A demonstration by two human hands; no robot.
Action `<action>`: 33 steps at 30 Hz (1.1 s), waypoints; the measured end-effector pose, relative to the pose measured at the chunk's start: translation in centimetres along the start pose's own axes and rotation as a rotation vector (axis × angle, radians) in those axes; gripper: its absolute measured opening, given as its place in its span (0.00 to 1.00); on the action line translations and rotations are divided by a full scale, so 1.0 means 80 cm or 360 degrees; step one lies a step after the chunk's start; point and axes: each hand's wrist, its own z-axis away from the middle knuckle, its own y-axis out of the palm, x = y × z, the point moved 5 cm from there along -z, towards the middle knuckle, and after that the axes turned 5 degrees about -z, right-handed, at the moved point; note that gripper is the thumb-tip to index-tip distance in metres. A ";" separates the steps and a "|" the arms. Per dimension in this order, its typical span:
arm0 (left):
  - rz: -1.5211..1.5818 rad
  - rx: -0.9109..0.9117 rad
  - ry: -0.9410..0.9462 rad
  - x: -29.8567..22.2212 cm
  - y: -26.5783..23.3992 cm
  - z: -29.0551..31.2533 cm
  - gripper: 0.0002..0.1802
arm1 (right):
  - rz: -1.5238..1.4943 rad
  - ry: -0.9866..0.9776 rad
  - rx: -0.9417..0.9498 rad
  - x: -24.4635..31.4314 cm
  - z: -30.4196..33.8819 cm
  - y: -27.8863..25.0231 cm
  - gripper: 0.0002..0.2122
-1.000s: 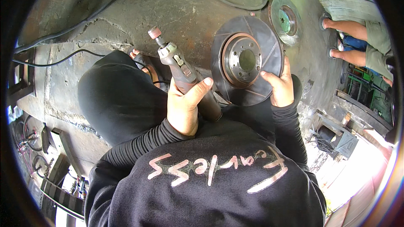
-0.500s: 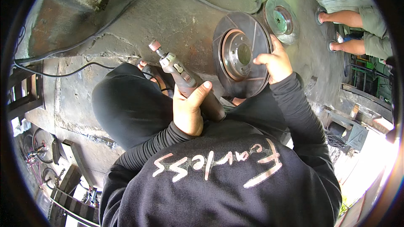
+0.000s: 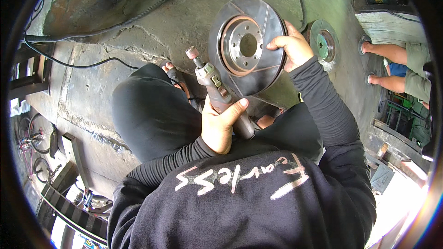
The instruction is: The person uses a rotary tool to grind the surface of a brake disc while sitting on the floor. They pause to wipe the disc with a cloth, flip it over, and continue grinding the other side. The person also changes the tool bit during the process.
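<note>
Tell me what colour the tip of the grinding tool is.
Pinkish-red: the grinding tool carries a small stone tip, clearest in the head view.

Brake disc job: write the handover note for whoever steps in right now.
Left hand: gripping the die grinder, stone tip up and clear of the metal.
Right hand: holding the brake disc upright by its right edge, above the knees.
A second disc lies on the concrete floor to the right.
Done: cannot tell from the surface.
Left: grinder is not yet on the disc.
</note>
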 end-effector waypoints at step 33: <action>-0.0187 -0.0020 -0.0139 0.027 -0.004 -0.011 0.18 | 0.0292 -0.0321 -0.0773 -0.186 -0.123 -0.227 0.22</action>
